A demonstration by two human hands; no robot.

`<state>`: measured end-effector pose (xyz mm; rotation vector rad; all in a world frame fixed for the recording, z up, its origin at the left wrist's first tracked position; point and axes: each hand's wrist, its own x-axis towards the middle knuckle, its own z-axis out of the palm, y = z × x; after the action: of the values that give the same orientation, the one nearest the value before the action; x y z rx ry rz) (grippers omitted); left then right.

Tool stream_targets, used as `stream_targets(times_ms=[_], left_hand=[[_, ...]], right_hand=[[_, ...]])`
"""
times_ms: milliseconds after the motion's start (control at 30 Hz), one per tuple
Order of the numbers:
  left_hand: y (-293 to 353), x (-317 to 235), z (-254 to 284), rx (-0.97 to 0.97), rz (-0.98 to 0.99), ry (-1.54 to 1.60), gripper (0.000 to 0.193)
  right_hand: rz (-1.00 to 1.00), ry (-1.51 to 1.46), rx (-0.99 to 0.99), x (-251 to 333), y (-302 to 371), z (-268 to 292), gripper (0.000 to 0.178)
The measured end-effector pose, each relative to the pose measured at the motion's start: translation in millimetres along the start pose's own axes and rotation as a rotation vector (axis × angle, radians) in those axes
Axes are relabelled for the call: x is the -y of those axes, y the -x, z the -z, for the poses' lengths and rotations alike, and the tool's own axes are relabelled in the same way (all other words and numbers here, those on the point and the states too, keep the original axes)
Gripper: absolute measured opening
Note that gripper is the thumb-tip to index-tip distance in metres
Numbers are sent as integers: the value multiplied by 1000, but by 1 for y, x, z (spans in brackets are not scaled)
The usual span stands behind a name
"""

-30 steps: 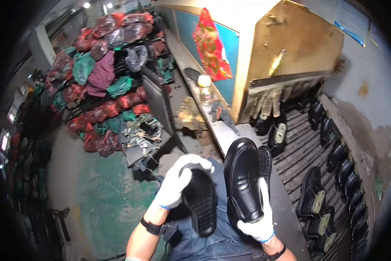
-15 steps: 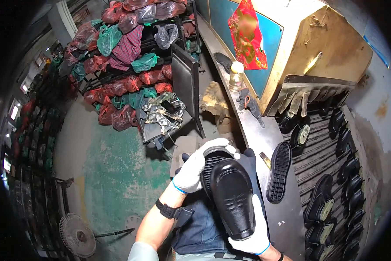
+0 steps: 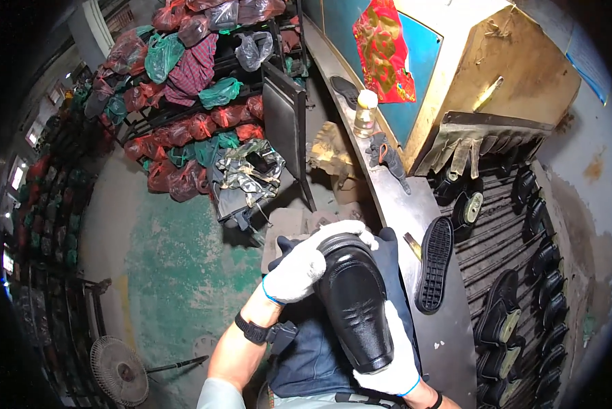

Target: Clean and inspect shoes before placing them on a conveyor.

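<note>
A black shoe upper (image 3: pixel 356 300) lies over my lap, its rounded toe pointing away from me and its heel toward me. Around its toe fits the raised rim of a black rubber sole (image 3: pixel 340 240); the rest of that sole is hidden under the upper. My left hand (image 3: pixel 298 270), in a white glove, grips sole and toe together, fingers curled over the far rim. At the heel end, my gloved right hand (image 3: pixel 396 358) is closed round the upper from the right and below. A second black sole (image 3: pixel 435 266), tread up, rests on the metal bench to the right.
The narrow metal bench (image 3: pixel 449 361) holds a flat yellowish tool (image 3: pixel 413 247), a bottle (image 3: pixel 365 114) and a crumpled dark cloth item (image 3: pixel 386 162). Beyond it, black shoes (image 3: pixel 500 310) stand on a roller conveyor (image 3: pixel 493 249) by a boxy machine (image 3: pixel 497 82). A fan (image 3: pixel 118 371) stands left.
The upper's toe has come down into the sole, whose ribbed inside showed before and is now covered. Both hands keep their hold. The view has shifted slightly.
</note>
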<state>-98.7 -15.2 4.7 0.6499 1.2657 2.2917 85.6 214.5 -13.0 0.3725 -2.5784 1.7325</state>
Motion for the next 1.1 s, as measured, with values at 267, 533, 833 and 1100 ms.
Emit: stream_targets(times_ms=[267, 533, 833, 1100], left_hand=[[1, -1, -7, -76, 70, -79, 127], [8, -16, 2, -34, 56, -132, 157], [48, -88, -80, 394, -482, -1538, 58], [165, 129, -87, 689, -488, -1975, 50]], right_hand=[[57, 50, -139, 8, -15, -22, 122], [150, 23, -56, -32, -34, -26, 116], [174, -125, 260, -93, -100, -12, 105], [-233, -1022, 233, -70, -116, 35, 100]])
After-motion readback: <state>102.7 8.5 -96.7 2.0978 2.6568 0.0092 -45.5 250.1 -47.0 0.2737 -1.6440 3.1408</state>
